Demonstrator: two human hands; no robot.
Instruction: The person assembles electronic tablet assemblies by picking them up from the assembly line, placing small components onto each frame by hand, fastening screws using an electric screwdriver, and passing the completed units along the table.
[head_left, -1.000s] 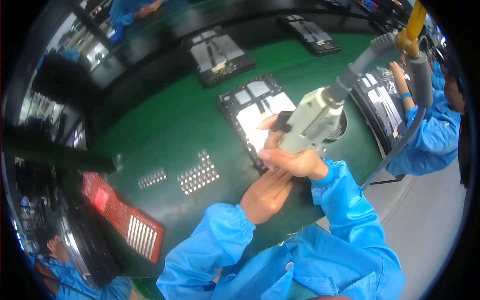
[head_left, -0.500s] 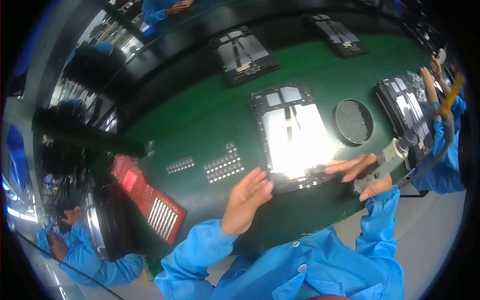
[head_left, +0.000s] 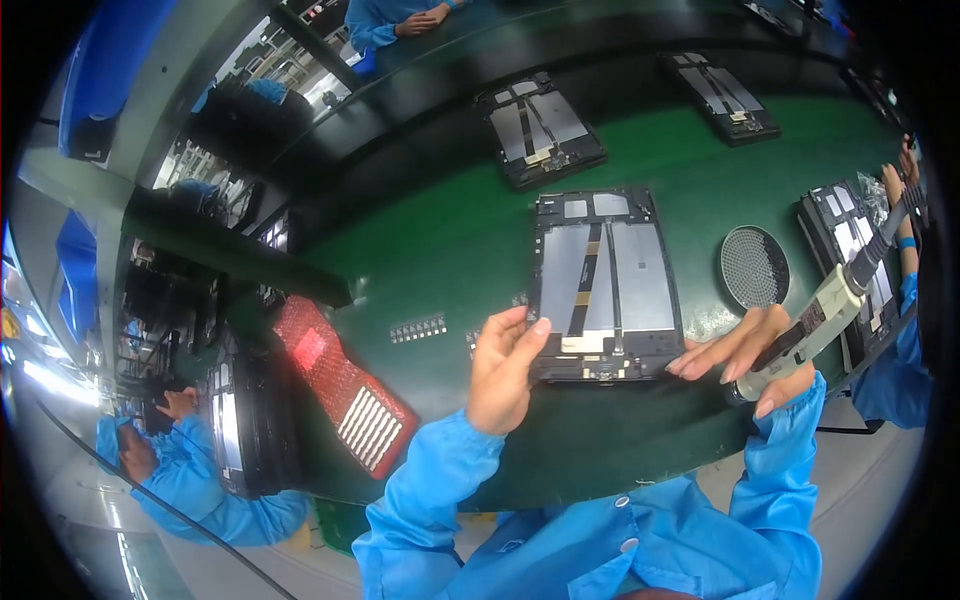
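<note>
My left hand [head_left: 502, 365] grips the lower left edge of an opened tablet [head_left: 645, 270], thumb on top and fingers along its side. The tablet shows silver battery panels, a dark flat cable and a black frame. The fingertips of my right hand [head_left: 745, 350] touch its lower right corner. In that same hand rests a grey-white electric screwdriver [head_left: 812, 325], pointing down and left, its cable rising to the upper right. The screwdriver's tip is hard to make out beside my fingers.
A round tray of small parts [head_left: 755, 268] is right of the tablet. Small pieces in rows [head_left: 418, 328] and a red bubble-wrap sheet with silver strips [head_left: 372, 425] lie left. More opened tablets [head_left: 543, 130] stand behind and right. Co-workers in blue sit around the table.
My left hand has closed on the tablet's edge. The tablet has turned and come nearer my left hand, its bright glare is gone, and it hides some small pieces. The whole view has shifted.
</note>
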